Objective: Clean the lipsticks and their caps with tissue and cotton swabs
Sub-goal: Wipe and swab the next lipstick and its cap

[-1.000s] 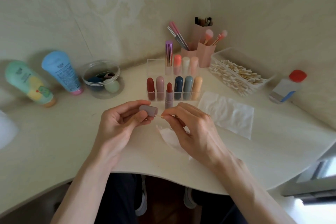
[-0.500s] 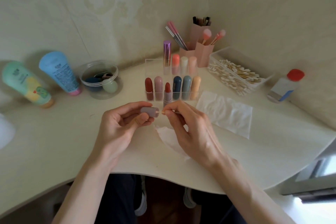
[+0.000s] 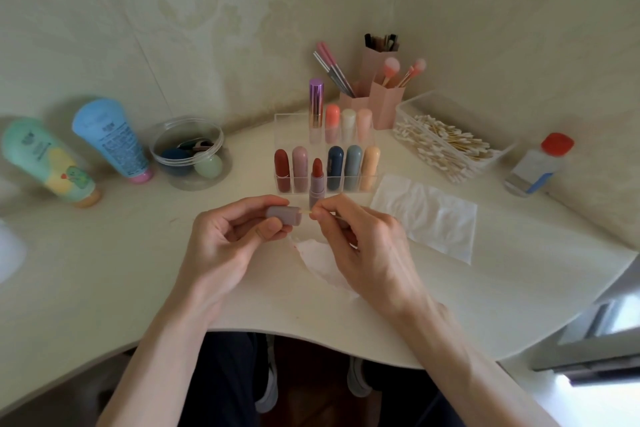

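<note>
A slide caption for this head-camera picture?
Left hand holds a mauve lipstick cap; right hand pinches a cotton swab at its mouth.

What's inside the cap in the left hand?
A cotton swab, pinched by the right hand, sticks into the cap at its open end. Its tip and the cap's inside are hidden.

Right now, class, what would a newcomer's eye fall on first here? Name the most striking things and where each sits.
At the centre, the left hand holds a mauve cap on its side while the right hand pinches a cotton swab at its end. Just behind them an uncapped red lipstick stands upright before the clear organiser of coloured lipsticks. A flat tissue lies to the right.
</note>
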A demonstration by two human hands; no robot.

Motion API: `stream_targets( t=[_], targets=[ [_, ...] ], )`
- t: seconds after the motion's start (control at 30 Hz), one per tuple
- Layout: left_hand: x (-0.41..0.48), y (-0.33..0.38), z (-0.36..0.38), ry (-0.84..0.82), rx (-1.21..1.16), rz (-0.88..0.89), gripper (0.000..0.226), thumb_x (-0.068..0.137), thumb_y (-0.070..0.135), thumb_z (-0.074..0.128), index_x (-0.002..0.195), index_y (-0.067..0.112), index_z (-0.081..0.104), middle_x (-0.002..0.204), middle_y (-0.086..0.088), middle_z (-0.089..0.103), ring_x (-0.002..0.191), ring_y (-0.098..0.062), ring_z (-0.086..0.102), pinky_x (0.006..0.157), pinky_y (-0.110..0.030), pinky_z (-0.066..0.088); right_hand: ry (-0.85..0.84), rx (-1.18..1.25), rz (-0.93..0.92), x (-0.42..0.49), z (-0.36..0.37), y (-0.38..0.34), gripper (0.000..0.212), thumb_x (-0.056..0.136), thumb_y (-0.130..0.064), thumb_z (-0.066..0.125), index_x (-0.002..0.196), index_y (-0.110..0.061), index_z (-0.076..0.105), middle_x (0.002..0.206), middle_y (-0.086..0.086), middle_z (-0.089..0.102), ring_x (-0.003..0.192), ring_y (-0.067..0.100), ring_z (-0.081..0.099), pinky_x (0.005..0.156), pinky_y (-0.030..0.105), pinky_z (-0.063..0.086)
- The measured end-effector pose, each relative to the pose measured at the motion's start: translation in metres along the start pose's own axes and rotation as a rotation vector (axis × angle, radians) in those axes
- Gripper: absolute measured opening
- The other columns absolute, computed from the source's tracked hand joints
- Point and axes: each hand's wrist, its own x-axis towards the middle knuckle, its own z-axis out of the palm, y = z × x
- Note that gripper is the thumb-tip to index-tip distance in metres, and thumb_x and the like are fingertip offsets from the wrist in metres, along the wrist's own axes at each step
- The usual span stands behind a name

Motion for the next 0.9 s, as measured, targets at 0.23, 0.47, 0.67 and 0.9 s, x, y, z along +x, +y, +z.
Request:
stream_targets(
  t=[0.23, 0.47, 0.67, 0.9],
  targets=[
    [0.000, 0.001, -0.002, 0.001, -0.041, 0.018, 0.026, 0.080, 0.007, 0.072, 0.106, 0.009, 0.077, 0.100, -0.013, 0.080, 0.098, -0.025, 0.077, 0.087, -0.025, 0.060, -0.069, 0.014, 0.008, -0.002, 0.002, 0.002, 0.011, 0.107, -0.027, 0.060, 0.103, -0.021, 0.070, 0.061, -0.016, 0.052, 0.052, 0.008, 0.043, 0.051, 0.033, 0.047],
    [0.000, -0.001, -0.002, 0.003, -0.017, 0.029, 0.026, 0.083, 0.006, 0.071, 0.107, 0.010, 0.077, 0.099, -0.012, 0.080, 0.099, -0.024, 0.077, 0.089, -0.025, 0.060, -0.169, 0.112, 0.041, -0.003, -0.001, 0.002, 0.012, 0.106, -0.024, 0.062, 0.101, -0.020, 0.072, 0.058, -0.016, 0.057, 0.049, 0.007, 0.050, 0.053, 0.020, 0.040],
    [0.000, 0.001, -0.001, 0.003, -0.024, 0.026, 0.026, 0.083, 0.008, 0.070, 0.108, 0.010, 0.077, 0.102, -0.009, 0.080, 0.097, -0.020, 0.077, 0.086, -0.024, 0.060, -0.240, 0.357, 0.173, 0.002, -0.012, 0.006, 0.016, 0.107, -0.019, 0.060, 0.096, -0.018, 0.072, 0.062, -0.008, 0.056, 0.049, 0.012, 0.045, 0.052, 0.022, 0.035],
    [0.001, -0.002, -0.005, 0.012, 0.030, 0.018, 0.023, 0.089, 0.017, 0.070, 0.111, 0.014, 0.077, 0.103, -0.009, 0.080, 0.085, -0.021, 0.072, 0.084, -0.029, 0.060, -0.096, 0.134, 0.223, 0.012, -0.032, 0.031, 0.007, 0.098, -0.020, 0.072, 0.097, -0.020, 0.079, 0.091, -0.011, 0.065, 0.085, 0.005, 0.058, 0.074, 0.013, 0.039]
  ],
)
